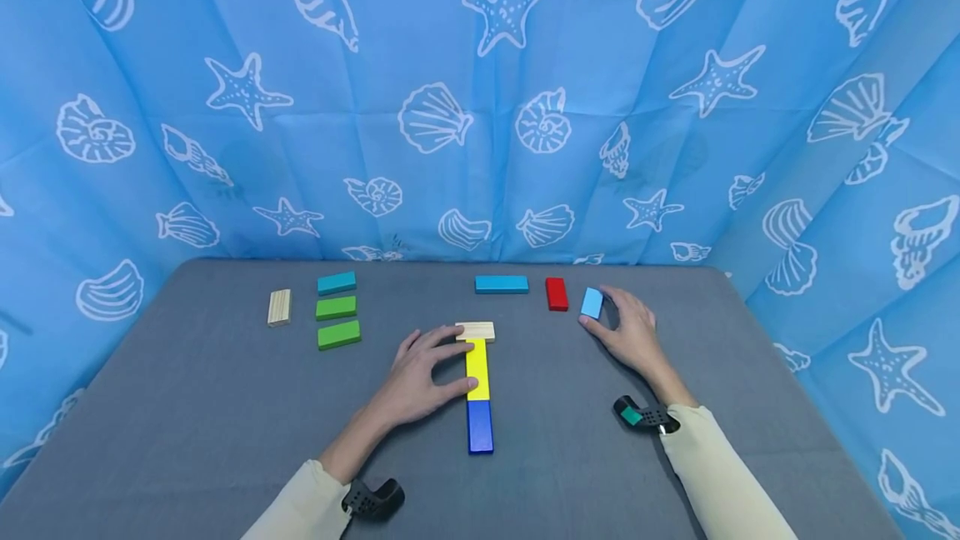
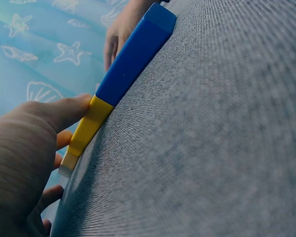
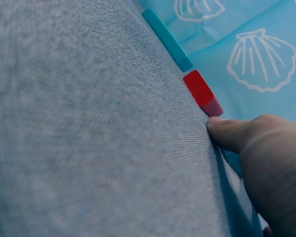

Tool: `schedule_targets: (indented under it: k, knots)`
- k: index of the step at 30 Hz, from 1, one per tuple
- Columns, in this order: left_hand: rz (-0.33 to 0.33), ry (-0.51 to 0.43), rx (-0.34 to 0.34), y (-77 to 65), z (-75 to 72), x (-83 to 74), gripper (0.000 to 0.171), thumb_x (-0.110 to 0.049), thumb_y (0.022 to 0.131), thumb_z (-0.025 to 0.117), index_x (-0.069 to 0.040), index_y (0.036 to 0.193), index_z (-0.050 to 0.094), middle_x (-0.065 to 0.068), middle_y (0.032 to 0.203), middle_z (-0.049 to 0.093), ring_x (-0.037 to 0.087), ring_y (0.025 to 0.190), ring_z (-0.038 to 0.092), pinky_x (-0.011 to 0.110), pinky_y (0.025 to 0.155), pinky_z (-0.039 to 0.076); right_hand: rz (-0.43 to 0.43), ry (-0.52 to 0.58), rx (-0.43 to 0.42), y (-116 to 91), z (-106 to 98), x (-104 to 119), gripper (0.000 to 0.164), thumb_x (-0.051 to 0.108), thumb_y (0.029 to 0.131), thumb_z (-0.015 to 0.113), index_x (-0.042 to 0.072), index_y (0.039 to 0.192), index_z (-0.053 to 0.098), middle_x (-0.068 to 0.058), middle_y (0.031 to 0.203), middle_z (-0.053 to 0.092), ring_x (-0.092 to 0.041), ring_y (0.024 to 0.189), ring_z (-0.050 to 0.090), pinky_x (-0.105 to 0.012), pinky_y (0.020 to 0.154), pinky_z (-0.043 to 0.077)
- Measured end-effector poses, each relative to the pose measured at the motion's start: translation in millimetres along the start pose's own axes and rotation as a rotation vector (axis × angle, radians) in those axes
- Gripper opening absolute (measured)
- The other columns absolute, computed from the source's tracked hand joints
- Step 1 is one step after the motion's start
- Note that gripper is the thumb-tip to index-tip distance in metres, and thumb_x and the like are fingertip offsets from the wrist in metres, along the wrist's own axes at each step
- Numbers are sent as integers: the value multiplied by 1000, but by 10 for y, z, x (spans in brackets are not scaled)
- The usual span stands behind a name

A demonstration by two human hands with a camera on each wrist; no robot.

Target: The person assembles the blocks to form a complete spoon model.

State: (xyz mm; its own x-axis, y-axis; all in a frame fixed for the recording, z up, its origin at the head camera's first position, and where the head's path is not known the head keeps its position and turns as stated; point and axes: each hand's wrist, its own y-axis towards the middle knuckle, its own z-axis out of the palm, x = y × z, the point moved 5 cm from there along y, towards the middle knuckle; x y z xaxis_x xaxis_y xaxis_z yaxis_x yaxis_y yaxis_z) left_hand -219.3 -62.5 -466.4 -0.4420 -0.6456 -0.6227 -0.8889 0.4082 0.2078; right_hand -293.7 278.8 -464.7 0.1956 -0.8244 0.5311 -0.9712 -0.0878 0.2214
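Note:
A yellow wooden block (image 1: 477, 369) lies end to end with a dark blue block (image 1: 480, 427), and a plain wood block (image 1: 477, 331) sits crosswise at its far end. My left hand (image 1: 420, 380) reaches in from the left; its thumb and index finger touch the yellow block, and another fingertip is at the plain block. In the left wrist view the thumb (image 2: 71, 109) rests near the joint between yellow and blue. At the right, my right hand (image 1: 632, 335) pinches a light blue block (image 1: 591, 303) between thumb and index finger. The right wrist view hides that block behind the thumb.
A red block (image 1: 557, 294) lies just left of the right hand, then a teal block (image 1: 501, 284). Far left are another plain block (image 1: 280, 307), a second teal block (image 1: 337, 282) and two green blocks (image 1: 339, 334). A blue curtain (image 1: 495, 148) hangs behind the grey table (image 1: 225, 440).

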Motion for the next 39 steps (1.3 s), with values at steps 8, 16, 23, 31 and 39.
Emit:
schedule_targets:
  k: [8,16,23,31,39]
  knots:
    - [2,1,2,1,-14,-16,54,-48,90,74,-21,136,67,3,152,49,30,146,36,62,119,12,-4,9,2,0,-12,10,69,28,93,74,-6,146,46,-32,149,41,-50,141,32,-68,112,16]
    - [-1,5,-5,-16,12,17,55,-48,89,74,-21,136,67,2,153,49,29,146,37,61,119,13,48,88,-25,-22,-3,-19,70,25,89,80,-7,142,47,-32,148,43,-48,140,34,-66,114,17]
    - [-10,0,1,-2,14,19,54,-49,90,74,-23,137,66,2,153,48,29,146,36,61,120,11,75,191,-101,-27,-115,44,70,24,84,85,-4,139,52,-28,142,49,-44,135,42,-61,112,31]
    - [-20,-1,11,-4,4,12,55,-49,90,74,-23,137,66,1,154,48,29,147,35,61,120,11,-26,244,-49,-113,-184,456,68,28,83,85,1,138,55,-23,138,52,-42,129,46,-64,105,37]
    - [-26,5,15,2,7,13,55,-49,89,74,-23,137,66,1,154,48,30,147,35,61,120,11,-168,283,20,-341,-50,900,67,26,78,90,4,134,59,-14,131,58,-38,122,53,-62,101,44]
